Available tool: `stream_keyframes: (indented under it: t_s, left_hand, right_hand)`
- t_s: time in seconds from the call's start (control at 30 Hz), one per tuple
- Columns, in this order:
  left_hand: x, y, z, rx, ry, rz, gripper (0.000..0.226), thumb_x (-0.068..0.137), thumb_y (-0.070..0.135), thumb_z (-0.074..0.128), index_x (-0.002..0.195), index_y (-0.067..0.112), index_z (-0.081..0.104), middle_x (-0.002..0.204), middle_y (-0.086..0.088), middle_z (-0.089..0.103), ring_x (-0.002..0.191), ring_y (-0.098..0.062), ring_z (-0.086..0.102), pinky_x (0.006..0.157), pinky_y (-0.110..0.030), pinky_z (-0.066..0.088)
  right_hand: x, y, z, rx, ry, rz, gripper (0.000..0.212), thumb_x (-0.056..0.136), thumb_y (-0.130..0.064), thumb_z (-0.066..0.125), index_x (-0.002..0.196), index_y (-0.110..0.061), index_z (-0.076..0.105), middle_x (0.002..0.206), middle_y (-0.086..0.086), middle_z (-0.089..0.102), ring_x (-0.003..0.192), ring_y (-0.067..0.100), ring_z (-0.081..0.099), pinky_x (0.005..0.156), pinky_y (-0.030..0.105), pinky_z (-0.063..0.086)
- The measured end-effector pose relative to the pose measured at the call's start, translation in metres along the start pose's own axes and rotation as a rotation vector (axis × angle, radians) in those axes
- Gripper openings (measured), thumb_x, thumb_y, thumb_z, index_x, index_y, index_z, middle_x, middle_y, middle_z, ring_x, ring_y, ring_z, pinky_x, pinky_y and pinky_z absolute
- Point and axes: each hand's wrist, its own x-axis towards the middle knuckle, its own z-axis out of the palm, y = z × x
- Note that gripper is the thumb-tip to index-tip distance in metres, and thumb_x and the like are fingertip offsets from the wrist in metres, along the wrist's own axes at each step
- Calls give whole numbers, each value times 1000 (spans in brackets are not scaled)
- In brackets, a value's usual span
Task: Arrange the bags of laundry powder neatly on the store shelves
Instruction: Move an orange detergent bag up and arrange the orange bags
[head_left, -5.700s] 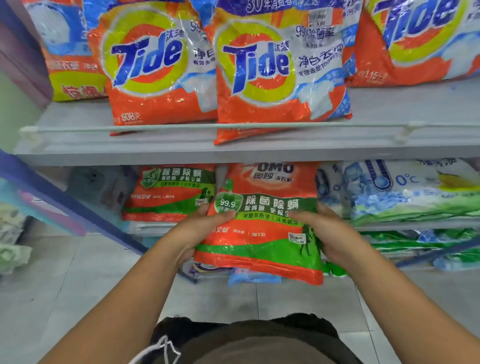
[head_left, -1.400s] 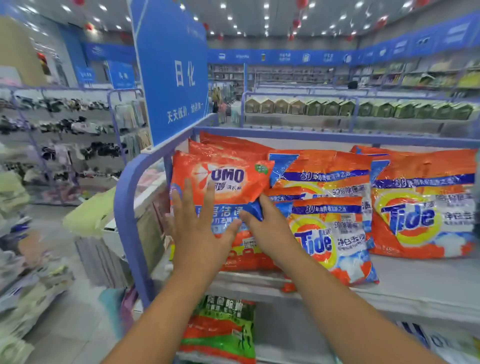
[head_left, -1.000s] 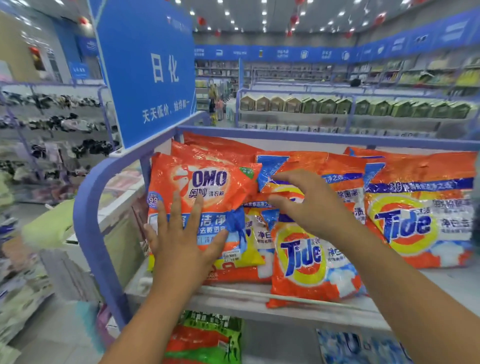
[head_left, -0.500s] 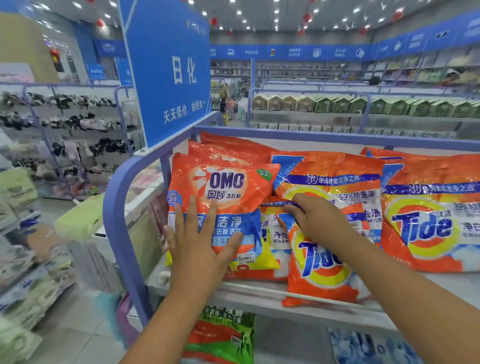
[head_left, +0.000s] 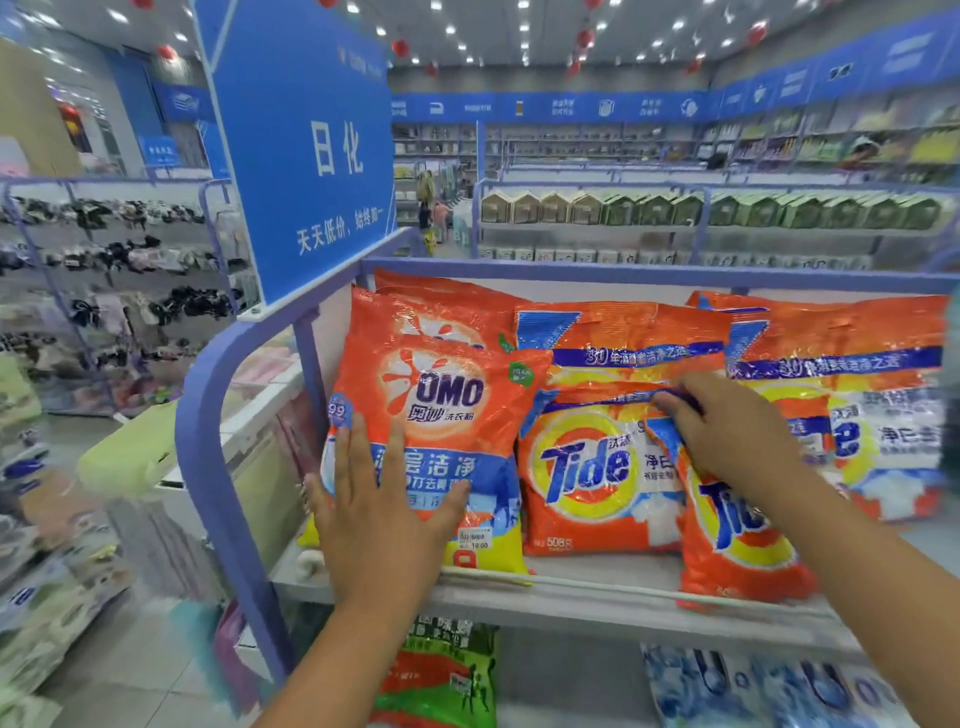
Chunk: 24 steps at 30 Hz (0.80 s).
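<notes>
top shelf half tidy | left hand flat, fingers straight, steadying upright OMO bag at left end | right hand pinching top of leaning Tide bag | Tide row not yet squared

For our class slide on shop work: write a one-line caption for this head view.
Left hand presses flat on the OMO bag while the right hand grips a Tide bag's top edge.

We stand in a shop: price-tagged detergent bags under our left hand, blue aisle sign above it, stocked shelves beyond.
</notes>
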Motion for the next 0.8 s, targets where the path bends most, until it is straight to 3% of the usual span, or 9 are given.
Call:
stream_keyframes:
  t_s: [0.1, 0.17, 0.27, 0.37, 0.47, 0.53, 0.63, 0.73, 0.8]
  left_hand:
    - [4, -1, -1, -4, -43, 0, 98, 78, 90, 24, 160, 37, 17, 171, -3, 2, 157, -23, 5, 123, -56, 9]
    - [11, -5, -8, -85, -15, -2, 88, 81, 86, 37, 152, 34, 37, 165, -3, 19, 152, -26, 19, 120, -57, 19]
    - [27, -12, -24, -306, 159, -81, 61, 88, 57, 65, 133, 18, 56, 148, -5, 37, 138, -27, 35, 115, -53, 32]
    - [43, -20, -28, -427, 174, -224, 65, 86, 54, 70, 135, 19, 46, 139, -7, 43, 128, -27, 44, 107, -50, 42]
    - [57, -27, -28, -789, -48, -471, 59, 84, 64, 66, 124, 23, 50, 116, -3, 69, 95, -22, 70, 79, -46, 59]
    - [65, -30, -31, -863, -145, -561, 47, 88, 61, 65, 109, 19, 61, 95, -2, 76, 79, -24, 74, 68, -42, 60]
    - [73, -31, -33, -910, -188, -570, 42, 86, 58, 70, 104, 21, 63, 92, -3, 78, 80, -27, 76, 76, -49, 62]
    - [76, -32, -33, -1033, -183, -550, 30, 90, 45, 72, 107, 23, 62, 94, -6, 79, 79, -28, 77, 75, -50, 62]
    - [72, -31, -34, -1073, -118, -478, 15, 95, 38, 68, 106, 29, 63, 94, -4, 78, 77, -23, 77, 69, -43, 62]
  right_hand:
    - [-8, -4, 4, 42, 13, 24, 20, 98, -37, 58, 80, -29, 57, 75, -4, 53, 76, 26, 55, 61, 36, 40]
    - [-12, -11, 2, 61, 131, 42, 11, 95, -27, 64, 95, -17, 67, 88, 2, 61, 87, 26, 56, 74, 40, 48]
    - [-30, -47, -6, 242, 280, -102, 5, 93, -14, 67, 98, -12, 69, 94, -1, 63, 91, 18, 54, 83, 35, 48]
    - [-52, -105, -10, 589, -50, 18, 8, 99, -26, 60, 96, -24, 67, 89, -13, 63, 84, 4, 59, 75, 16, 46]
    - [-58, -145, 9, 680, -528, 195, 33, 98, -55, 51, 103, -23, 61, 95, -8, 66, 91, 12, 64, 79, 30, 53]
    - [-52, -158, 29, 716, -507, 222, 40, 95, -60, 52, 99, -22, 62, 95, -2, 68, 87, 17, 66, 78, 36, 53]
    - [-32, -165, 52, 883, -361, 394, 38, 88, -63, 61, 103, -29, 64, 99, -10, 70, 92, 12, 67, 85, 41, 57]
    - [-6, -170, 60, 1211, -364, 556, 32, 88, -41, 74, 114, -23, 67, 105, -2, 76, 98, 23, 74, 88, 43, 60]
    - [7, -171, 59, 1341, -366, 529, 22, 91, -26, 74, 112, -21, 69, 101, 3, 79, 91, 26, 77, 86, 46, 61]
